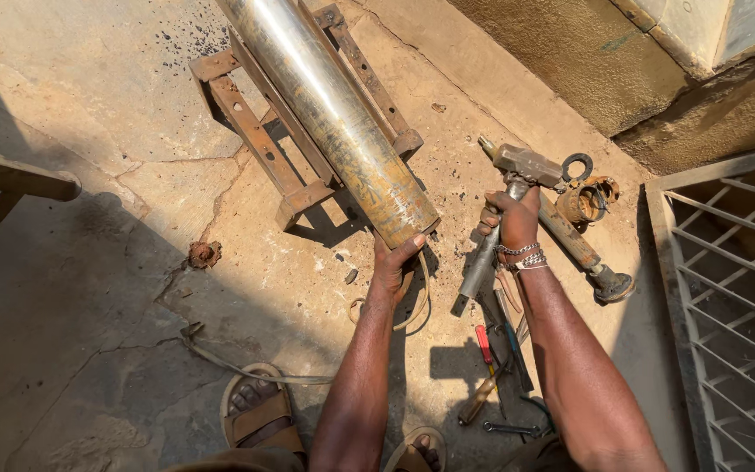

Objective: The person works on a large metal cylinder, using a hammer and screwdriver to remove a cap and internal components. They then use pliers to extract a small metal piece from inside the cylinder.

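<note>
A person stands over a cracked concrete floor (89, 288), both bare arms reaching down into hard sunlight. The left hand (393, 267) cups the near end of a long steel cylinder (329, 109), fingers curled under its rim and thumb pressed on the lip. The cylinder lies tilted across a rusty angle-iron stand (255, 135) and runs up to the top edge of the view; its near end overhangs the stand's front rail.

The right hand (510, 218), ringed by chain bracelets (522, 256) at the wrist, is wrapped tight around the metal handle of a hammer (517, 188), whose blocky head sits just above the fist.

Just beside the hammer head, toward the wall, lie a dark ring (578, 165) and a rusty round fitting (589, 201); a rusty shaft with a flanged end (583, 252) runs behind the wrist. Hand tools lie scattered between the forearms, among them a red-handled screwdriver (483, 343) and a spanner (509, 428).

Open floor spreads to the left of the stand, broken only by a small rusty part (204, 254) and a wooden bench edge (10, 175) at the left border. On the right, a metal grille (727, 288) and a rough wall (587, 52) hem in the work. Sandalled feet (259, 411) stand at the bottom edge, a limp cord (246, 367) trailing just ahead of them.
</note>
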